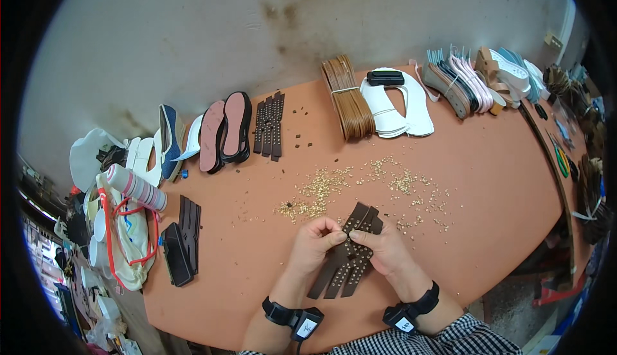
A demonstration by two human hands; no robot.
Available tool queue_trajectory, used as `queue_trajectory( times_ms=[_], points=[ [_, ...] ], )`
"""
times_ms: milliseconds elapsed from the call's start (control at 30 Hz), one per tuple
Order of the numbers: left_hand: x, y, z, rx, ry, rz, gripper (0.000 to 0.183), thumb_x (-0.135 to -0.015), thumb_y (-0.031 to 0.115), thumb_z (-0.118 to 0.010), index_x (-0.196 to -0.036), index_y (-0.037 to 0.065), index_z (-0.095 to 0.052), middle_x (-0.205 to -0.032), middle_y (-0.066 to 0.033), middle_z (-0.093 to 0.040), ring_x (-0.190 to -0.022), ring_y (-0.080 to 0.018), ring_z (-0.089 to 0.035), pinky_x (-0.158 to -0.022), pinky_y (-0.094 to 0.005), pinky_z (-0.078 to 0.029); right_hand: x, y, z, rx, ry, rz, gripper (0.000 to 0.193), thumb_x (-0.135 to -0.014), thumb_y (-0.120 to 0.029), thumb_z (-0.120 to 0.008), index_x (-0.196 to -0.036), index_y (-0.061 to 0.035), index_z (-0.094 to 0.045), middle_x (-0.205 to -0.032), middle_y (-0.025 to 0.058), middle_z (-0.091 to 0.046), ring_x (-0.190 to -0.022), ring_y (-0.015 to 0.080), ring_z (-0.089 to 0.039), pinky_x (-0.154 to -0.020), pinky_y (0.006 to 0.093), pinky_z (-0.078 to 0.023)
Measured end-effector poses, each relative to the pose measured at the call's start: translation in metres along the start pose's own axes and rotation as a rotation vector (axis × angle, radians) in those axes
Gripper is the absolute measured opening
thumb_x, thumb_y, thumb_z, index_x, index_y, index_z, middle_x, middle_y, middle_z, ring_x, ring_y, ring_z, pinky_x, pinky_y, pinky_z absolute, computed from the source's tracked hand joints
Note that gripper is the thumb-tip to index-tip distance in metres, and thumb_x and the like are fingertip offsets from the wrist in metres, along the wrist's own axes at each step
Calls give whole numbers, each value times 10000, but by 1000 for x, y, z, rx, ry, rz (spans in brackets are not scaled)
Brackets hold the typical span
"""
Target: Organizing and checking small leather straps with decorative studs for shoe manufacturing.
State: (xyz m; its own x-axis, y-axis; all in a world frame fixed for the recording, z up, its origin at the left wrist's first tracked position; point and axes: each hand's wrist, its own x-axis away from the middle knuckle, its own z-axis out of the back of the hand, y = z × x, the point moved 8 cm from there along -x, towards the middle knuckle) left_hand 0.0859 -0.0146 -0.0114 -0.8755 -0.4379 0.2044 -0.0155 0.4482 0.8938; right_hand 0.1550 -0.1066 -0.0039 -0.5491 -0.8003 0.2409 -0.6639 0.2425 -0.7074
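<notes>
A dark brown leather strap piece [340,271], slit into several strips and dotted with metal studs, is held slanting just above the table's near middle. My right hand [384,247] grips its right side, the thumb pressed on the face near the middle. On the other side my left hand [315,244] is closed, thumb and forefinger pinching at the strap's middle beside my right thumb. Any stud between those fingertips is too small to make out. Just beyond both hands lie scattered gold-coloured studs [319,191], with more loose studs [405,181] farther right.
The orange-brown table [488,181] has a curved front edge. Along the back stand pink-topped soles [236,127], a studded strap stack [268,127], a tied brown strap bundle [350,101], white insoles [421,107] and wedge soles [450,88]. A black case [177,255] and dark straps [189,220] lie left.
</notes>
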Motion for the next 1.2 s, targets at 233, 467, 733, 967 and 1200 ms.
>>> queue_trajectory(
  times_ms=[233, 467, 733, 967, 1200],
  points=[
    [2, 8, -2, -73, 13, -86, 93, -777, 61, -634, -770, 59, -541, -701, 44, -521, -627, -30, -462, -574, -165, -376, 1, -7, 2, 135, 46, 117, 143, -771, 23, -603, -909, -3, -577, -829, 36, -605, -731, 101, -580, -689, 234, -487],
    [-2, -7, -3, 145, -138, 102, 113, -763, 75, -649, -751, 54, -539, -663, 15, -527, -582, -60, -475, -542, -187, -397, -2, 5, -1, -101, -44, -104, 156, -752, 31, -598, -905, 3, -586, -839, 66, -616, -737, 152, -608, -689, 277, -505],
    [-5, -12, -1, 218, -167, 151, 122, -744, 74, -663, -730, 54, -544, -627, -3, -538, -526, -80, -484, -492, -197, -402, -2, 14, -5, -233, -96, -212, 193, -751, 39, -583, -941, 2, -571, -838, 81, -615, -742, 179, -618, -698, 298, -515],
    [-5, -8, -3, 89, -73, 80, 107, -768, 66, -643, -744, 58, -540, -650, 18, -528, -546, -48, -466, -505, -179, -381, 0, 3, 4, -11, 44, 8, 169, -761, 44, -584, -923, -5, -571, -831, 47, -611, -730, 127, -598, -682, 259, -500],
    [-4, -2, -2, -58, -42, -55, 100, -793, 67, -619, -769, 60, -522, -702, 38, -514, -618, -26, -458, -544, -161, -370, -1, -1, 3, 61, 60, 88, 134, -771, 47, -579, -891, -11, -575, -816, 27, -605, -715, 94, -581, -659, 228, -485]
  ],
)
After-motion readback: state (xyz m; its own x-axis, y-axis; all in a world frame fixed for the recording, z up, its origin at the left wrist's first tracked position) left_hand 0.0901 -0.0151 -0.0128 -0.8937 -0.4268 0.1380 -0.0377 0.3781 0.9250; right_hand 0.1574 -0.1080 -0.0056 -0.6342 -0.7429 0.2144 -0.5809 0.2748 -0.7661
